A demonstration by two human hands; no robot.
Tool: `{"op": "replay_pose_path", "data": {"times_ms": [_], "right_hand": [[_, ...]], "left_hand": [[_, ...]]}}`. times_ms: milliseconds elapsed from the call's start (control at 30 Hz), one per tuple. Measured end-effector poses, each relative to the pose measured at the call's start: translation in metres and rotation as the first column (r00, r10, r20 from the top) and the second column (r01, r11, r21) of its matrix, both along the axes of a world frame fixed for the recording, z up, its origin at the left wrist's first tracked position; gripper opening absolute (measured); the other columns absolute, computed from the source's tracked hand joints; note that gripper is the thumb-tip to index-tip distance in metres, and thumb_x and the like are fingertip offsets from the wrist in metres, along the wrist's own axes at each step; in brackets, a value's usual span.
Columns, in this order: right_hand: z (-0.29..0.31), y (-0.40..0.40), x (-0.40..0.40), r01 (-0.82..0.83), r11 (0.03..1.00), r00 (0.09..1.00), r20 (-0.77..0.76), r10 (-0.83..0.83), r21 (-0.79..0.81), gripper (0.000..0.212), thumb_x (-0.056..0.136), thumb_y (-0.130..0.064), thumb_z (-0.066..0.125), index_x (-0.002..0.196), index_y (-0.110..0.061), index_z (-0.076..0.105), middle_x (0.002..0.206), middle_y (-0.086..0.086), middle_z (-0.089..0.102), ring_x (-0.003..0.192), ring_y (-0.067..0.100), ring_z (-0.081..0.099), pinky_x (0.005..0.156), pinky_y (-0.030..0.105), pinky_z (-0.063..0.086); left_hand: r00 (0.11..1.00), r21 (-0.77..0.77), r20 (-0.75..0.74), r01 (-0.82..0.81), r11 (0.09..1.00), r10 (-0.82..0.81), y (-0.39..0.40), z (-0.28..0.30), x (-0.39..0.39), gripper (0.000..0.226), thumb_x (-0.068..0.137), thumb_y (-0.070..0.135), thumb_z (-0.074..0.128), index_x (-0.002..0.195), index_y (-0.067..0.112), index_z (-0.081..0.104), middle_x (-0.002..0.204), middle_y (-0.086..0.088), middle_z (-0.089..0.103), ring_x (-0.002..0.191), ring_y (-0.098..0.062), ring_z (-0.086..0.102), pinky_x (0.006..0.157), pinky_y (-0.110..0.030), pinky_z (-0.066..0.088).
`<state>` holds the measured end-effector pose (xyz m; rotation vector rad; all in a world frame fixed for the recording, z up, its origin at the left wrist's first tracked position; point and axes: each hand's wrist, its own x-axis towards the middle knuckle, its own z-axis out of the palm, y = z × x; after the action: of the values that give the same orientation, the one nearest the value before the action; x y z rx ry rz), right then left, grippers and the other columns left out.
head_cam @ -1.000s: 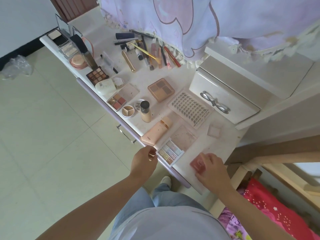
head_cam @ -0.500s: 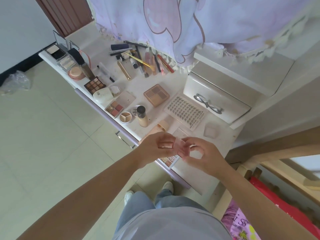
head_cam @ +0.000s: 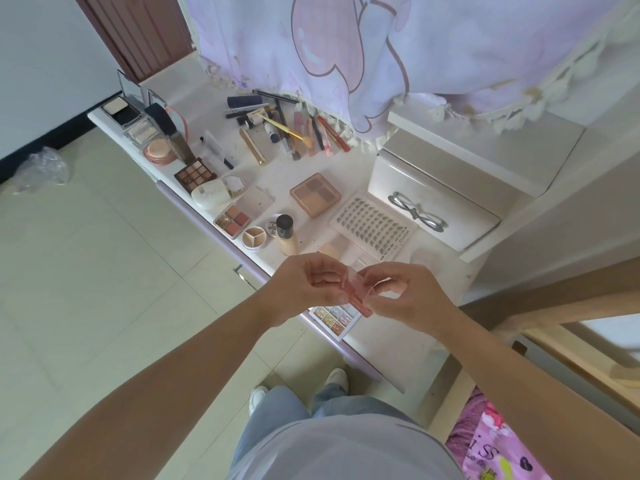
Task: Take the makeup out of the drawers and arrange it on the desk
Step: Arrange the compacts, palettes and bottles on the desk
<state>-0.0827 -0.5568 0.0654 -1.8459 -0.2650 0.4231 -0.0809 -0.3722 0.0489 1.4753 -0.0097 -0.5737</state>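
Observation:
A small pink compact [head_cam: 356, 296] with a clear lid is held above the near edge of the white desk [head_cam: 388, 344]. My left hand [head_cam: 304, 289] pinches its left side and my right hand [head_cam: 412, 296] pinches the lid side. The lid stands partly open. Under my hands lies a pastel glitter palette [head_cam: 334, 317], partly hidden. Spread over the desk are an eyeshadow palette [head_cam: 315, 194], a false-lash tray [head_cam: 372, 226], a foundation bottle [head_cam: 286, 234] and a row of pencils and brushes [head_cam: 294, 129].
A white drawer box with a bow handle [head_cam: 429, 206] sits on the desk's right side. The desk's lilac front drawer has a metal handle [head_cam: 244, 277]. A curtain [head_cam: 381, 46] hangs behind the desk. A pink blanket [head_cam: 491, 441] lies lower right, with tiled floor to the left.
My right hand lifted the pink compact off the desk's near corner. My left hand came over from the desk edge and joined it, and the lid has started opening.

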Motion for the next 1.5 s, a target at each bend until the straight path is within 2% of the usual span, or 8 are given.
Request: {"op": "replay_pose_path", "data": {"times_ms": [133,367,533,700,900,1167,1367,1500], "right_hand": [[-0.005,-0.003,0.002,0.017,0.999,0.998,-0.069,-0.015,0.035,0.018,0.052,-0.036,0.064,0.069,-0.031,0.066,0.072,-0.010,0.069,0.067,0.002,0.061,0.071,0.014,0.051],[-0.047,-0.034,0.002,0.101,0.992,0.950,-0.290,-0.118,-0.071,0.014,0.082,-0.016,0.061,0.071,-0.009,0.066,0.073,0.002,0.064,0.071,0.008,0.062,0.066,0.018,0.053],[-0.076,-0.053,-0.007,0.205,0.954,0.907,-0.323,-0.269,-0.218,0.024,0.092,-0.010,0.045,0.075,-0.014,0.062,0.077,0.004,0.065,0.069,0.011,0.062,0.054,0.015,0.053],[-0.104,-0.063,-0.010,0.244,0.896,0.889,-0.284,-0.360,-0.372,0.021,0.091,-0.010,0.045,0.079,-0.008,0.062,0.068,-0.004,0.059,0.057,0.008,0.050,0.044,0.012,0.039],[-0.113,-0.070,-0.008,0.247,0.847,0.891,-0.233,-0.389,-0.470,0.029,0.091,-0.016,0.048,0.081,0.007,0.063,0.058,0.000,0.052,0.054,0.012,0.044,0.052,0.022,0.034],[-0.112,-0.073,0.000,0.164,0.794,0.901,-0.239,-0.363,-0.586,0.037,0.091,-0.025,0.048,0.058,-0.009,0.049,0.053,0.003,0.051,0.047,0.015,0.044,0.050,0.024,0.035],[-0.100,-0.082,0.020,0.240,0.747,0.947,-0.019,-0.320,-0.620,0.022,0.088,-0.025,0.054,0.079,-0.008,0.063,0.076,0.003,0.059,0.079,0.022,0.053,0.056,0.021,0.032],[-0.104,-0.086,0.051,0.153,0.690,0.987,0.143,-0.072,-0.708,0.043,0.079,-0.005,0.062,0.119,0.003,0.052,0.125,0.022,0.049,0.119,0.034,0.041,0.093,0.026,0.026]], "left_hand": [[1.000,0.000,-0.019,-0.015,1.000,0.015,0.001,-0.005,-0.002,0.039,0.069,-0.023,0.059,0.083,0.013,0.061,0.069,0.012,0.072,0.069,0.000,0.067,0.061,-0.012,0.052],[0.986,0.091,-0.164,0.006,0.996,0.010,-0.012,-0.041,-0.014,0.028,0.076,-0.020,0.055,0.089,0.004,0.062,0.071,0.010,0.071,0.068,0.000,0.065,0.067,-0.013,0.053],[0.979,0.301,-0.198,0.016,0.954,0.046,-0.040,-0.072,-0.034,0.027,0.079,-0.014,0.057,0.105,-0.008,0.058,0.085,-0.004,0.061,0.069,-0.002,0.060,0.068,-0.010,0.048],[0.992,0.577,-0.070,0.123,0.807,-0.101,-0.063,-0.087,-0.042,0.021,0.079,-0.002,0.058,0.100,0.000,0.063,0.098,-0.009,0.063,0.079,-0.011,0.054,0.058,-0.003,0.037],[0.979,0.715,-0.007,0.147,0.683,-0.204,-0.071,-0.093,-0.045,0.023,0.083,0.001,0.052,0.104,0.004,0.061,0.108,-0.010,0.063,0.092,-0.018,0.056,0.081,-0.022,0.042],[0.939,0.814,-0.011,0.207,0.542,-0.343,-0.076,-0.098,-0.044,0.024,0.083,-0.001,0.047,0.105,0.004,0.056,0.109,-0.010,0.057,0.100,-0.022,0.053,0.080,-0.027,0.042],[0.931,0.833,0.017,0.189,0.520,-0.365,-0.072,-0.097,-0.046,0.021,0.088,0.021,0.052,0.107,0.011,0.056,0.109,-0.005,0.058,0.099,-0.021,0.055,0.082,-0.029,0.043],[0.931,0.846,0.062,0.142,0.514,-0.360,-0.066,-0.091,-0.046,0.024,0.090,0.024,0.050,0.113,0.017,0.053,0.114,0.000,0.056,0.100,-0.019,0.055,0.086,-0.028,0.043]]}}
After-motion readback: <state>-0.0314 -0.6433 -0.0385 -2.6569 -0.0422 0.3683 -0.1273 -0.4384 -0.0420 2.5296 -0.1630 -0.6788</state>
